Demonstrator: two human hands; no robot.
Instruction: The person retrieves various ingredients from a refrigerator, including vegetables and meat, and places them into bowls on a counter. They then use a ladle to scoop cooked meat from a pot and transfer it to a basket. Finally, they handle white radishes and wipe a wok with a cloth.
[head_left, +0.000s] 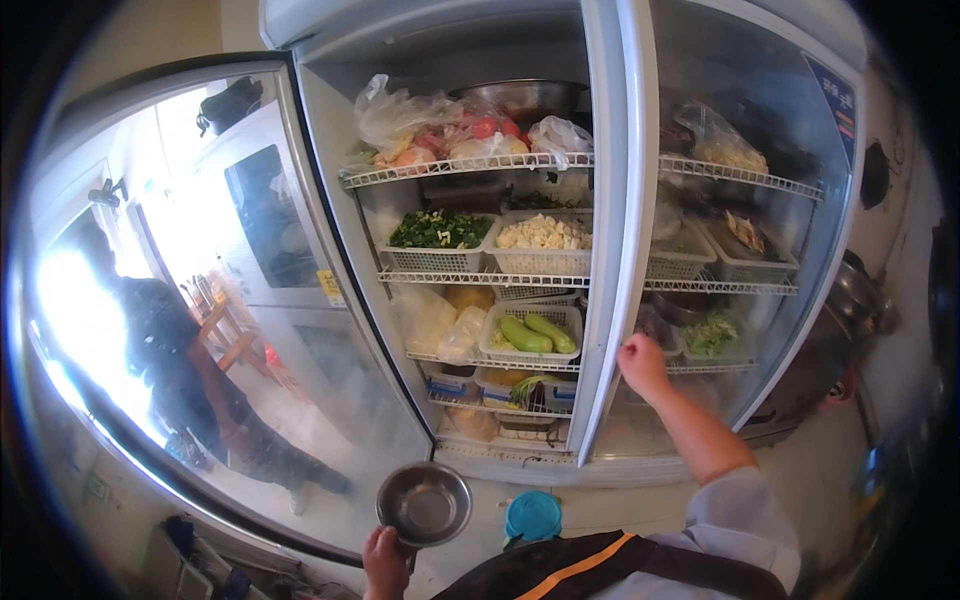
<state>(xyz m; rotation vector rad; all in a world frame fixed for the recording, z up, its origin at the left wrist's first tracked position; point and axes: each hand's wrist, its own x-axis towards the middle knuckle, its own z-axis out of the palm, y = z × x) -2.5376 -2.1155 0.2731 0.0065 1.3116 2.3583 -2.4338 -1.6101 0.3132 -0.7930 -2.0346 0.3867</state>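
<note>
My left hand (386, 561) grips the rim of an empty stainless steel bowl (424, 503), low in front of me. My right hand (643, 364) is curled at the frame of the right glass door (630, 187) of an upright display refrigerator; its fingertips are hidden. The left glass door (360, 420) is swung wide. Inside, a basket of chopped greens (439, 255) stands beside a basket of white cauliflower-like pieces (543, 259). One shelf lower, a white basket (531, 355) holds two pale green gourds (534, 332).
Bagged produce (450, 142) and a large metal basin (525, 96) fill the top shelf. Lidded plastic boxes (499, 394) sit lower. A round blue lid (533, 516) is near the floor before the refrigerator. A person in dark clothes (180, 352) shows in the left door's glass.
</note>
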